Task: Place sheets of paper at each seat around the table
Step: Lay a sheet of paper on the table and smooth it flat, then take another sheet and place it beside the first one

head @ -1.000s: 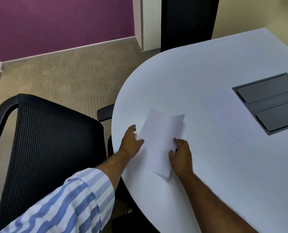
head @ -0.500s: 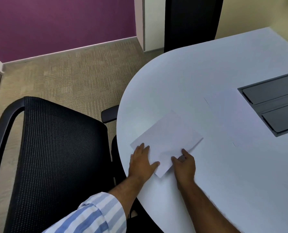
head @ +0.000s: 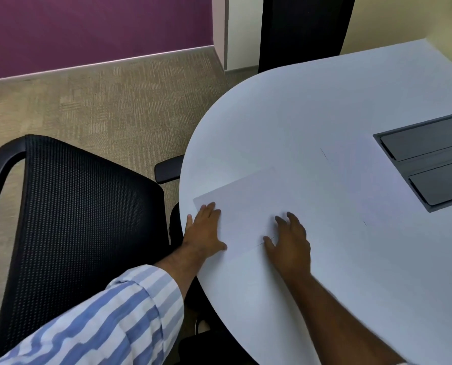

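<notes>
A white table (head: pixel 325 106) stands on tan carpet, with a black chair (head: pixel 82 206) at its near left edge. One sheet (head: pixel 248 206) lies flat at this seat, so this spot looks done and other seats may be left. The left hand (head: pixel 206 230) and right hand (head: pixel 290 243) rest on its near corners, fingers spread flat, gripping nothing.

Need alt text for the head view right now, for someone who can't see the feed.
Both hands, left hand and right hand, press a white sheet of paper flat on a white table, at its rounded edge beside a black mesh chair. A grey hatch is set into the tabletop.
</notes>
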### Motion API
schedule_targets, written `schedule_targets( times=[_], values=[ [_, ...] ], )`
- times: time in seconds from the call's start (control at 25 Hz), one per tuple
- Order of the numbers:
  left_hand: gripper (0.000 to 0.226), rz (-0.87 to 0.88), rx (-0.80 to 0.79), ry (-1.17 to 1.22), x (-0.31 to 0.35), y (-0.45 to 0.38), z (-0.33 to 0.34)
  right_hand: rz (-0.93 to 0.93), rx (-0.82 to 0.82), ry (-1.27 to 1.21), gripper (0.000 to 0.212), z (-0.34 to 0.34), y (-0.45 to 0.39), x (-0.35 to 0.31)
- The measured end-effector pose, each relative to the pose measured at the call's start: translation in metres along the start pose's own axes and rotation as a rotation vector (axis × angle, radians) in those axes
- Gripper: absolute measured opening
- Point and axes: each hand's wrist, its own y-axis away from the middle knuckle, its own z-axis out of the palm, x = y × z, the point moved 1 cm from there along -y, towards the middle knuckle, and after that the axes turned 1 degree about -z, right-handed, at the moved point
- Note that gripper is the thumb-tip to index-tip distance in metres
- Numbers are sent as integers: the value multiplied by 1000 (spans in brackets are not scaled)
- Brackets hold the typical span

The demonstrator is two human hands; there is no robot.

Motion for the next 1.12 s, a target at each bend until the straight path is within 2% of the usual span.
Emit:
schedule_targets(
  times=[0.08,0.24,0.64,0.88,1.12],
  values=[
    [116,4,-7,-7,-3,-6,-5,-58,-95,116,75,1,-13,3],
    [116,-23,-35,-4,-2,-15,-16,-17,-222,222,81,1,-24,8],
    [113,9,-37,37,-12,-19,-12,22,-252,226,81,4,-21,6],
    [101,61,156,212,-17,5,3,9,-187,173,82,-1,-13,4],
    [78,86,178,390,5,43,12,45,-28,18,80,-29,25,6]
  ],
)
